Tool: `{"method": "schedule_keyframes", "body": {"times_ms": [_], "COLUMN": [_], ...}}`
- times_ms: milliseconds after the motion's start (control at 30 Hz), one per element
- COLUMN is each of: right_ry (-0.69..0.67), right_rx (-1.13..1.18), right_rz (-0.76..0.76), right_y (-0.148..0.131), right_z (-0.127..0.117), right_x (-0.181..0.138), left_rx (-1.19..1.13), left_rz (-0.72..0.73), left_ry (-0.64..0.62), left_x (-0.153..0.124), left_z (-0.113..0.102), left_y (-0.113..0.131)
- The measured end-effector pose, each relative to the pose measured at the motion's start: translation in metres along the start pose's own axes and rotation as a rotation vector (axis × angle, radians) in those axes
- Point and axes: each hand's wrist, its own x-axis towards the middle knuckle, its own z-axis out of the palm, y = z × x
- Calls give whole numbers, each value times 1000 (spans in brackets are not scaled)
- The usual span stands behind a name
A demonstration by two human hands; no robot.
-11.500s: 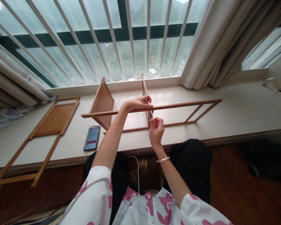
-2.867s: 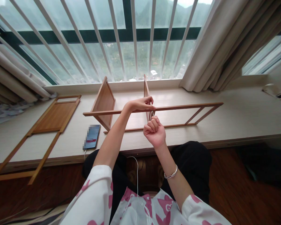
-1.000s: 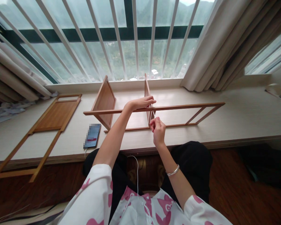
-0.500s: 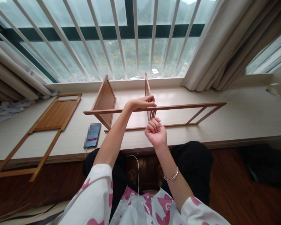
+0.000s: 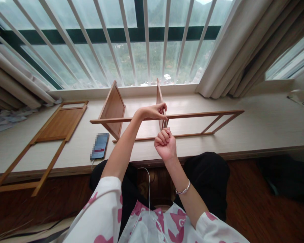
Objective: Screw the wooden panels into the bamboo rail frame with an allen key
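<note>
A brown wooden frame (image 5: 205, 115) stands on its side on the pale ledge, with two panels, a left panel (image 5: 114, 104) and a middle panel (image 5: 159, 92), joined across it. My left hand (image 5: 154, 111) lies over the upper rail where the middle panel meets it, its fingers bent around that spot. Just below, my right hand (image 5: 165, 143) is closed in a fist, palm side up. A thin, light metal rod (image 5: 164, 124), possibly a hex key, runs from this fist up to the rail's underside. Its ends are hidden.
Another wooden frame (image 5: 53, 126) with a panel lies flat at the left, overhanging the ledge (image 5: 255, 125). Near my left forearm lies a phone (image 5: 100, 146) with a white cable (image 5: 149, 179). Behind are a barred window and curtains (image 5: 225, 50).
My right fist has shifted slightly left, and the rod's lean has changed with it. The left fingers have parted a little at the joint. The frame stays put.
</note>
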Motion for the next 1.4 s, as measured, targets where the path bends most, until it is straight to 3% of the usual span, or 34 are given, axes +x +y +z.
{"method": "schedule_keyframes", "body": {"times_ms": [200,333,467,667,833,1033,1200,1300,1400], "right_ry": [-4,16,106,336,361,347,341,296,242], "right_rx": [-54,-222,-626,-1363,-1777,-1770,-1809,-1672,-1369], "right_rz": [20,15,-79,-491,-564,-656,-599,-572,-476], "right_y": [-2,-2,4,-6,-23,-19,-14,-12,-8], "right_z": [-2,-7,-19,-30,-25,-27,-27,-24,-20], "right_x": [-1,-3,-8,-12,-6,-3,-2,0,4], "left_rx": [-49,-60,-72,-73,-72,-31,-28,-1,31], "left_rz": [21,8,-7,-22,-10,-3,-9,-14,-15], "left_ry": [-1,4,3,-11,-7,10,-5,9,26], "left_x": [-2,-2,-2,-4,-4,-3,-4,-4,-3], "left_z": [1,1,1,0,1,0,0,0,0], "left_y": [2,2,2,2,3,1,1,1,3]}}
